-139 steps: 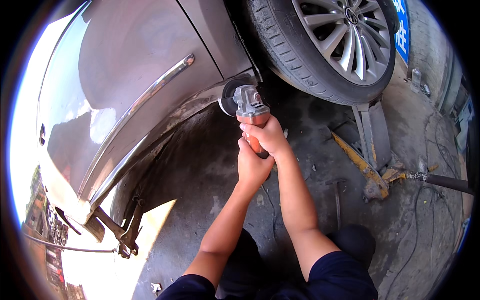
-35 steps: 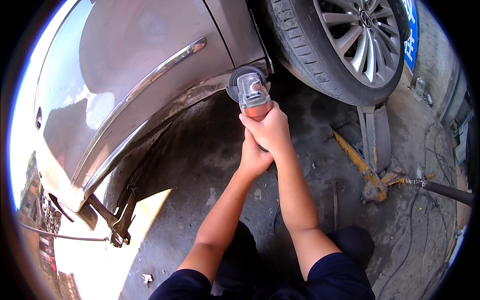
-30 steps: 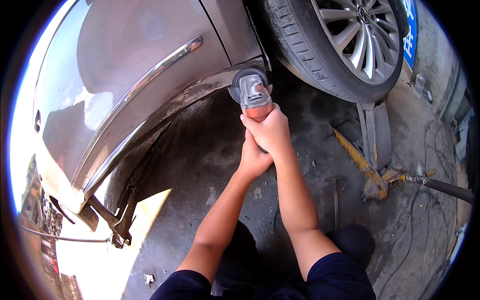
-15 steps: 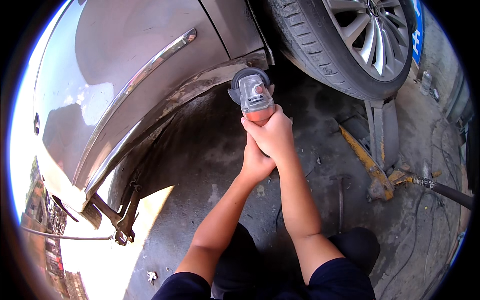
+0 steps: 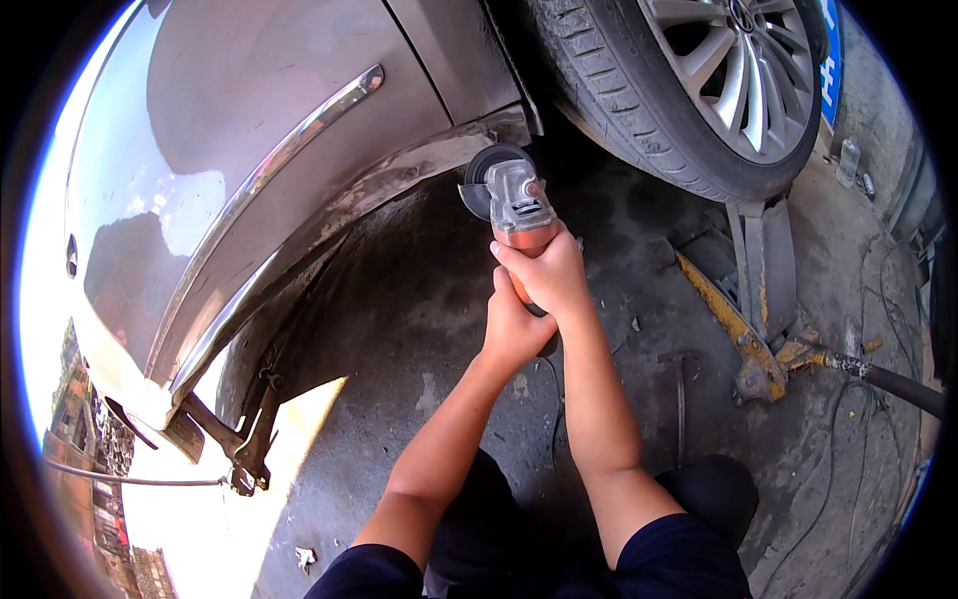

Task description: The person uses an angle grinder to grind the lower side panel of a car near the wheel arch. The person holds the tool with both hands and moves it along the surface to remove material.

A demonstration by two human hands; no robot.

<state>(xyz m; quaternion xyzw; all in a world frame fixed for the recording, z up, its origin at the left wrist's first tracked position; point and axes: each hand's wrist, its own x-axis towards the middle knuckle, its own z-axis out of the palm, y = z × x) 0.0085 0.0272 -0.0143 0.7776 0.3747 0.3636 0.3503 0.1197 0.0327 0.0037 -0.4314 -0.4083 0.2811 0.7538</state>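
Observation:
Both hands are wrapped around an orange angle grinder (image 5: 526, 238) with a metal gear head. My right hand (image 5: 551, 274) grips it just behind the head, the thumb lying along the body. Closer to me, my left hand (image 5: 513, 321) closes around the rear of the body. A dark round disc (image 5: 477, 200) sits at the grinder's far left side, partly behind the head. It is beside the scraped, bare lower sill (image 5: 419, 160) of a grey-brown car (image 5: 329, 150); I cannot tell whether they touch.
A wheel (image 5: 689, 110) stands at upper right above a yellow floor jack (image 5: 733, 319) with a long dark handle. Another jack (image 5: 244, 449) stands under the sill at left. A metal bar (image 5: 682, 409) and cables (image 5: 833, 469) lie on the floor. A clear bottle (image 5: 849, 163) stands near the wall.
The grinder has shifted slightly right and toward me, and its head has turned, so more of the disc shows on its left. Both hands keep their hold.

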